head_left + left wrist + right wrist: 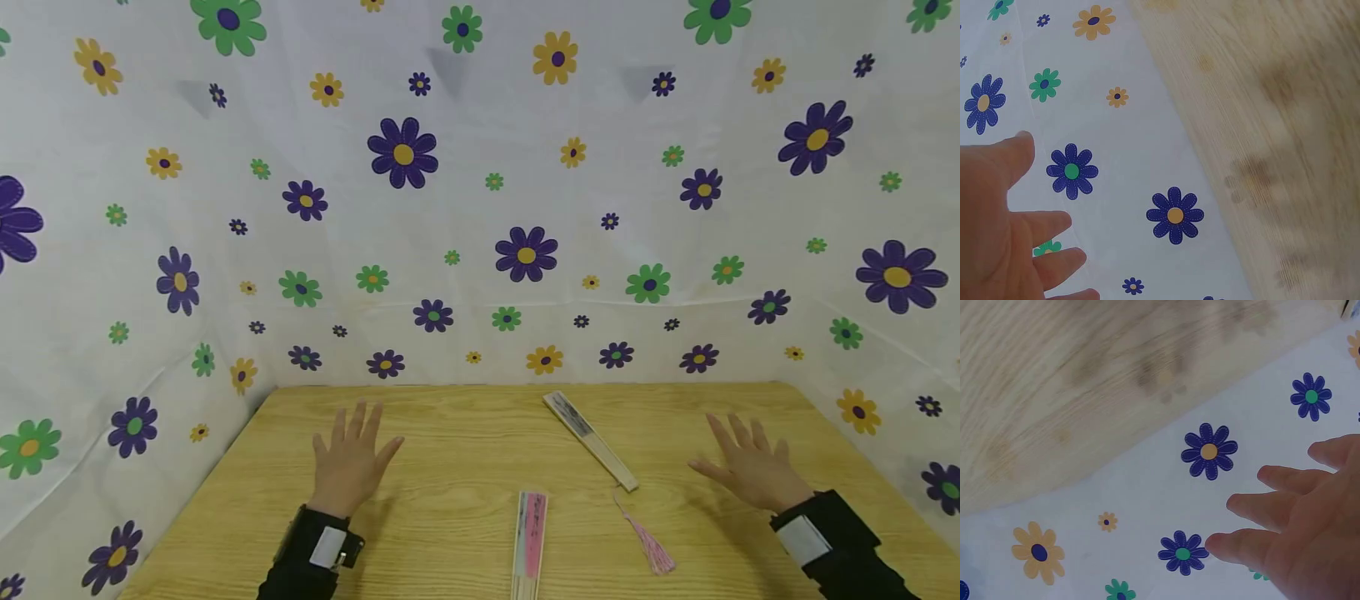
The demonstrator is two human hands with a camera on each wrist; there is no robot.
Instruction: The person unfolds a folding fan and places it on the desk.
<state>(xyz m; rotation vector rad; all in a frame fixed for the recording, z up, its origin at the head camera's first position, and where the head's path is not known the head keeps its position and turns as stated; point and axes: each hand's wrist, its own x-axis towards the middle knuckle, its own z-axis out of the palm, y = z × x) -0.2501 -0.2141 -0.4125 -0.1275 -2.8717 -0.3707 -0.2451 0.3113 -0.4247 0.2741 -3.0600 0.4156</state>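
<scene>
Both the left hand [351,458] and the right hand [752,468] hover spread wide, holding nothing, above the pale wood-grain table [465,417]. Between them lie two slim folded fans: a pink-paper fan [530,546] and a slatted wooden fan [590,439] trailing a pink tassel [651,546].

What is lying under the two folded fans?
Only the wooden table lies under the pink fan and the grey fan. Neither hand touches them. What their closed folds hide cannot be seen.
</scene>
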